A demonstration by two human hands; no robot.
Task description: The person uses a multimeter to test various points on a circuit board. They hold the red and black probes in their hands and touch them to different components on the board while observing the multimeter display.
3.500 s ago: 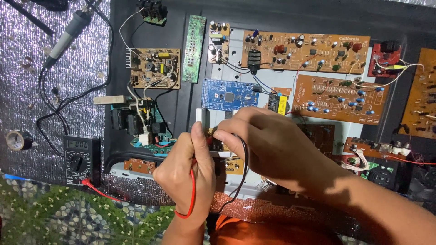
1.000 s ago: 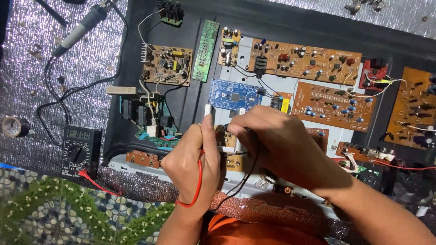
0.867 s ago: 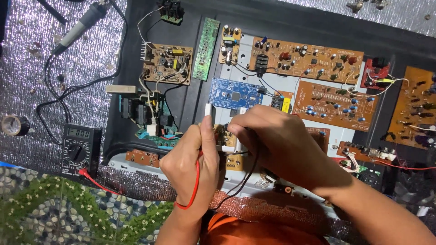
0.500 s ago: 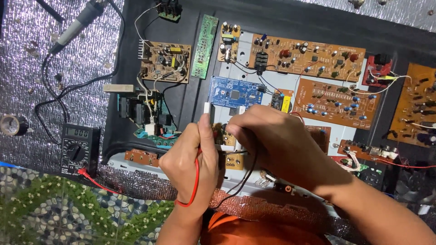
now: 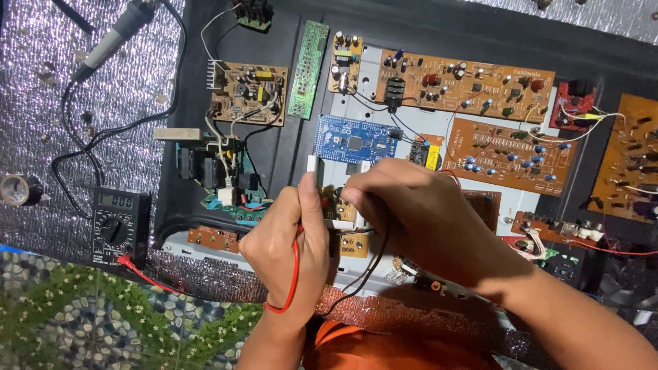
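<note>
1. Fingers first: the left hand [image 5: 288, 240] is pinched shut around a probe with a red lead [image 5: 293, 274], held upright like a pen so the tip can be planted steadily. The tip itself is hidden behind the fingers.
2. The right hand [image 5: 418, 212] is curled down over the same spot, fingers closed around what looks like the second probe, with a black lead [image 5: 370, 264] trailing out from under the palm. Exactly how it's gripped can't be told, as it's covered by the knuckles.
3. Both tips are brought together on a small brown board [image 5: 339, 209] sitting between the two hands, just below the blue board [image 5: 353, 137]. Only a sliver of it is visible: tan, with a few dark parts on it, mostly covered by fingers.
4. The red lead is looped slack under the left wrist and run out to the meter [image 5: 118, 226] at the left edge, probably so nothing gets tugged while contact is held. The meter is parked within a glance, display facing up.
5. Further out, more brown boards [image 5: 493, 154] are laid across a black panel [image 5: 480, 34], and a soldering iron [image 5: 113, 38] is left well apart on the silver mat [image 5: 41, 137].
</note>
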